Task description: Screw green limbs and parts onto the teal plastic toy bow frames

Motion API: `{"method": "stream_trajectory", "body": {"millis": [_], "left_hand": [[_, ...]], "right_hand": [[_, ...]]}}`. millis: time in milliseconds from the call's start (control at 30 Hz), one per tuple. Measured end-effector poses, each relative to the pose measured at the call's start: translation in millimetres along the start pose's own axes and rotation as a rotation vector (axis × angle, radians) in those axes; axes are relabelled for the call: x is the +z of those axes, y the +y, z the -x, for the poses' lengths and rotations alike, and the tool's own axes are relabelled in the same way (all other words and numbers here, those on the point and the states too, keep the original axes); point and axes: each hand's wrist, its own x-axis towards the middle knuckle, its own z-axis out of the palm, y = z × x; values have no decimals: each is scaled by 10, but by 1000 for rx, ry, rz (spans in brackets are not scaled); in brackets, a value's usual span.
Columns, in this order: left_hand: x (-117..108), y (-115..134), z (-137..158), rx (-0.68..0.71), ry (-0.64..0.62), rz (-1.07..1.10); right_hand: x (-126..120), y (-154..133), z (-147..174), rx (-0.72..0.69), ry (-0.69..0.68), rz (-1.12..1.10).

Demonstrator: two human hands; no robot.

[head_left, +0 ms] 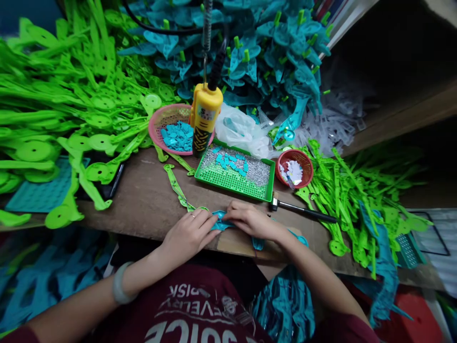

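At the bench's front edge my left hand [192, 230] grips a blue plastic part [223, 224], its fingers bent over the part's left side. From the other side my right hand [253, 220] has its fingers closed on the same part, its fingertips hiding much of it. Any small piece between those fingertips cannot be made out. Under my right wrist lies more blue plastic [257, 243]. A long green plastic piece [175, 185] rests just beyond my left hand.
A yellow electric screwdriver [207, 112] hangs from a spring. Behind my hands stand a green tray [233, 180] of screws and blue bits, a pink basket [155, 125] and a red basket [310, 166]. A hammer [303, 209] lies right; green parts [96, 102] heap left.
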Motion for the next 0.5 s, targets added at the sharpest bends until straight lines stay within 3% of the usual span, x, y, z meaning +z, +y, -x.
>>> {"method": "stream_trajectory", "body": {"millis": [133,300,500], "left_hand": [[0,6,12,6,-36,-30],[4,-6,25,136,-26,-126],[-24,-36,-12,146,-82,-134]], "right_hand": [[59,47,-27,-8,-1,258],[109,36,-11,-22,-57,628],[113,-103,256,1,-33,798]]}}
